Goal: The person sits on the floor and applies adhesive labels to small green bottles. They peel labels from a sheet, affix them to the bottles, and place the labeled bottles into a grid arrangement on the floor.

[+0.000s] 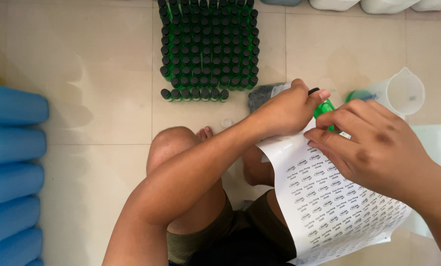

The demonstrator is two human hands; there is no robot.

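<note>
Above a sticker sheet (333, 207) draped over the lap, the left hand (284, 111) has its grip clamped on a small green bottle (324, 109), cap pointing far-left; the right hand (363, 140), fingers pinched together, touches its near-right side.

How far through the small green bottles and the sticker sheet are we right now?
Looks done: a dense block of small green black-capped bottles stands in rows on the tiled floor; whether they carry stickers cannot be told. In hand: the left hand holds one green bottle while the right hand works at the white sticker sheet. Left: the sheet looks mostly full of small stickers.
</note>
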